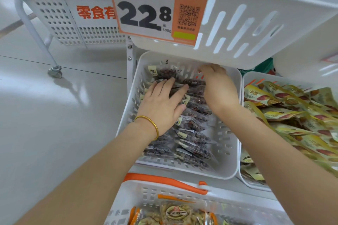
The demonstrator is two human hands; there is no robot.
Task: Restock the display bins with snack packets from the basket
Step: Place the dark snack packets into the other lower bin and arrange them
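The left hand [162, 104], with a gold bangle [148, 124] at the wrist, is laid flat on the dark snack packets [192, 133] in the white slotted bin [228, 133]. Its fingers are straight and spread, and nothing is gripped. This flat press is judged to be meant to hold the overlapping row down so the packets do not slide while the back of the row is tidied.

The right hand [217, 87] is reached to the far end of the same bin, palm down, with the fingers bent over the rearmost packets. It cannot be told whether a packet is pinched there or only pushed into line, because the fingertips are turned away and shaded by the upper bin [256, 23]. The two hands are set apart, one near the middle of the row and one at its back.

The packets are shingled from the front wall to the rear, likely so that each label can be read. The basket [146, 195] with the orange handle [164, 181] is placed just in front of the bin, within easy reach, and pale yellow packets [175, 212] are seen inside it. Its lower part is cut off by the frame, so the remaining stock cannot be judged.

A neighbouring bin [245, 76] on the right is filled with yellow-green packets [292, 115] and is partly covered by the right forearm. The rear of the dark-packet bin is hidden behind the price tag [144, 7]. A wheeled cart [54, 14] is seen on the floor [36, 115] behind.
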